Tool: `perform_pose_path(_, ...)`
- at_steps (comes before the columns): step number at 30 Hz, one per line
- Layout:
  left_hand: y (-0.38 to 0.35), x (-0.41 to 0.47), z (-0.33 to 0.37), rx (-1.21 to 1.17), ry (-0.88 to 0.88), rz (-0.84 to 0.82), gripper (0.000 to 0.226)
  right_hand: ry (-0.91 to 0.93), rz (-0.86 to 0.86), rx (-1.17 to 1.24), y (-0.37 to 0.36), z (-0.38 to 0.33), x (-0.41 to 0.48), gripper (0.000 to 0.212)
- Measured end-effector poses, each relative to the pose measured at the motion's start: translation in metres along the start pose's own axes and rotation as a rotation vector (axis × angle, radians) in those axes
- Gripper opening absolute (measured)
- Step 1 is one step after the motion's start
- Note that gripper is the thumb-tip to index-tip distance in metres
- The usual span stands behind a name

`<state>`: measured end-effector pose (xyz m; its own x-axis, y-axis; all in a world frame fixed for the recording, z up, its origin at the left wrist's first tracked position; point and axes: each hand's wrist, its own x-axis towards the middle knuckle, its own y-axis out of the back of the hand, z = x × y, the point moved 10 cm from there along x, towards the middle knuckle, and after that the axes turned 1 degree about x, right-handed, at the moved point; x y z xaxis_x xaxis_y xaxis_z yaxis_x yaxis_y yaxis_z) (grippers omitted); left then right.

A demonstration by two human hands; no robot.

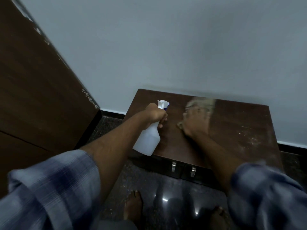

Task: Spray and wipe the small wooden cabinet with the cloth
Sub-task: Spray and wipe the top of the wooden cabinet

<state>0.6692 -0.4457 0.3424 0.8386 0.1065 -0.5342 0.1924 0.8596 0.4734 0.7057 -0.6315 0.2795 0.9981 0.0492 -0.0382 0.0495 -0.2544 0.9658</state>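
I am holding the white spray bottle (147,138) in my left grip (154,117), fingers curling round its neck just under the trigger head. The bottle is tilting, its nozzle pointing toward the wall (166,47) and its base hanging over the cabinet's front left edge. My right grip (196,123) is pressing down on the cloth (199,105). The fingers are looking flat and spread rather than curled, though that hand is showing blurred, so I cannot be sure of each finger. The beige cloth is lying under and beyond my fingers, near the back middle of the top.

The small wooden cabinet (232,127) is standing against the wall, its dark top surface facing me. Pale specks (249,138) are showing on its right side, apart from the cloth. Two metal handles (173,166) are sitting side by side on its front, below the top's edge.

Blue checked sleeves (58,188) are bunching up on both my forearms. My bare feet (133,201) are standing on the dark glossy floor (166,196) in front of the cabinet. A tall brown wooden panel (33,80) is rising at the left.
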Motion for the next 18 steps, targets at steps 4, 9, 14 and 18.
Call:
perform_pose_path(4,0.007,0.004,-0.010,0.017,0.017,-0.001,0.030,0.493,-0.026,-0.051,-0.002,-0.055,0.006,0.065)
perform_pose_path(9,0.010,-0.001,-0.012,0.006,0.006,-0.009,0.026,0.142,-0.073,-0.032,-0.027,-0.037,0.036,0.058)
perform_pose_path(14,0.005,-0.003,-0.011,0.001,0.002,-0.030,0.030,0.140,0.044,0.013,0.005,-0.027,0.054,0.060)
perform_pose_path(18,-0.014,0.004,0.015,-0.016,-0.034,-0.071,0.033,0.201,-0.013,-0.019,-0.006,-0.009,-0.021,0.064)
